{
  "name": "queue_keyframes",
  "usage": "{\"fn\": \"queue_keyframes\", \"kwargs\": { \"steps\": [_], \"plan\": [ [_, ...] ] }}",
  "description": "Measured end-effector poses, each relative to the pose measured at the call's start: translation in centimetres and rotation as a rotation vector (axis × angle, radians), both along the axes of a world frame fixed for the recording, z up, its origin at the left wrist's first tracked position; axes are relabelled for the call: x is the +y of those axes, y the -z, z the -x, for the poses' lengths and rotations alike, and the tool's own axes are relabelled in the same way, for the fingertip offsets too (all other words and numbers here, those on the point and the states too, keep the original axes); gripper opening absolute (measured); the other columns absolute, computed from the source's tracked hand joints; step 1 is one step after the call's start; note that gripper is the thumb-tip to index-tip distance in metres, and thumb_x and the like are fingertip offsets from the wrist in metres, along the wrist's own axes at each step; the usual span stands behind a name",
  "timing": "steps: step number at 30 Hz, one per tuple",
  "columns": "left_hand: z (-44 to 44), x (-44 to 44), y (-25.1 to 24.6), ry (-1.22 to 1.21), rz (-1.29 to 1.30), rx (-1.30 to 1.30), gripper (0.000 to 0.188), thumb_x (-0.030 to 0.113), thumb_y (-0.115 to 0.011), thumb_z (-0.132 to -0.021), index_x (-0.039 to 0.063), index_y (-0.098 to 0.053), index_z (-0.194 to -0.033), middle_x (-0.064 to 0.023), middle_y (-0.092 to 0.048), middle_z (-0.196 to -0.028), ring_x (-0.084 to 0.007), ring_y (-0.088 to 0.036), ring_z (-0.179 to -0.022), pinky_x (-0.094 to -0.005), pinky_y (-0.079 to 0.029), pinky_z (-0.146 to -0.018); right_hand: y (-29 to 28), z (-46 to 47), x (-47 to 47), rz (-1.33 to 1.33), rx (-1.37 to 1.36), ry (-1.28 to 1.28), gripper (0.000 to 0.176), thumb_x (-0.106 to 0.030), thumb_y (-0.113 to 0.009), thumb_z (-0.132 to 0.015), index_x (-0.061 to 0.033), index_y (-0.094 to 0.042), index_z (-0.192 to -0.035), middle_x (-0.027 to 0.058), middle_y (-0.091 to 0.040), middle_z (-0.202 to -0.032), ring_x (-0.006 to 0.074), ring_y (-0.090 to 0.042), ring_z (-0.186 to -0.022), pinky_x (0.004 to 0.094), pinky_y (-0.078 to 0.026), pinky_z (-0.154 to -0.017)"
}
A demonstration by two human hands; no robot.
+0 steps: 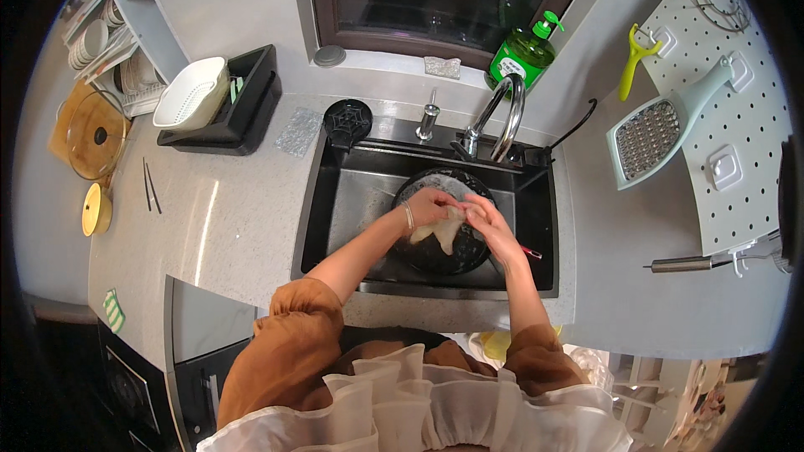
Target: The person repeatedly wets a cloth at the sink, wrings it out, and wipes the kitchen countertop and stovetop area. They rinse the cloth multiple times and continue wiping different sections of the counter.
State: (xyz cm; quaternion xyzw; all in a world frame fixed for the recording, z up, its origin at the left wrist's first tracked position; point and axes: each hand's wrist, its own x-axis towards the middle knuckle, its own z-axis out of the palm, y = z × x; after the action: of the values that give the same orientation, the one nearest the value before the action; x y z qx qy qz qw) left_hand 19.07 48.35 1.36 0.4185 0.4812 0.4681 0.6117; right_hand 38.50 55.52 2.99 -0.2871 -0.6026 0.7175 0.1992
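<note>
Both hands are over a dark round pan [461, 260] that sits in the black sink [361, 201], with white suds inside it. My left hand [430, 204] pinches a wet whitish cloth [446, 235], which hangs down in two points over the pan. Close against it, my right hand [490, 223] has its fingertips at the upper edge of the cloth, thumb and fingers drawn together. A red tip of some handle [531, 253] shows beside my right wrist; the rest of it is hidden.
Behind the sink stand a chrome faucet [518, 107], a soap dispenser [428, 123] and a green pump bottle [521, 63]. Left on the counter are a black bin [251, 113] with a white colander [191, 94], chopsticks [151, 185] and a yellow pot [96, 208]. A grater [650, 132] hangs right.
</note>
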Motion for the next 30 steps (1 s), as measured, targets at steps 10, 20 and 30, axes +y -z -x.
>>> {"fn": "queue_keyframes", "kwargs": {
  "steps": [10,20,30],
  "plan": [
    [0.1,-2.1,8.9,0.095,-0.28,0.915,0.022,0.014,-0.067,-0.076,0.003,-0.06,-0.093,-0.0058,-0.061,-0.084,-0.0159,-0.057,-0.077,-0.0291,-0.046,-0.069,-0.6,0.3,2.2,0.084,-0.143,-0.154,0.007,-0.01,-0.06,-0.086,-0.0027,-0.059,-0.084,-0.0023,-0.057,-0.075,0.004,-0.049,-0.07,0.0192,-0.038,-0.062],
    [-0.7,-3.2,8.9,-0.397,0.411,-0.526,0.016,0.009,-0.059,-0.085,0.004,-0.057,-0.1,-0.0075,-0.061,-0.09,-0.0186,-0.061,-0.08,-0.0319,-0.053,-0.069,5.9,0.8,2.2,0.127,-0.28,0.076,0.012,-0.016,-0.055,-0.09,-0.005,-0.058,-0.092,-0.0037,-0.056,-0.076,0.0038,-0.049,-0.069,0.0181,-0.038,-0.061],
    [0.0,-2.0,6.7,-0.346,-0.166,0.693,0.034,0.006,-0.065,-0.076,0.007,-0.058,-0.108,-0.0104,-0.06,-0.102,-0.0249,-0.061,-0.086,-0.0328,-0.05,-0.077,4.9,3.1,0.2,-0.104,-0.266,-0.273,0.017,-0.001,-0.061,-0.08,-0.0019,-0.055,-0.096,0.0019,-0.051,-0.089,0.009,-0.05,-0.078,0.0236,-0.041,-0.07]
  ]
}}
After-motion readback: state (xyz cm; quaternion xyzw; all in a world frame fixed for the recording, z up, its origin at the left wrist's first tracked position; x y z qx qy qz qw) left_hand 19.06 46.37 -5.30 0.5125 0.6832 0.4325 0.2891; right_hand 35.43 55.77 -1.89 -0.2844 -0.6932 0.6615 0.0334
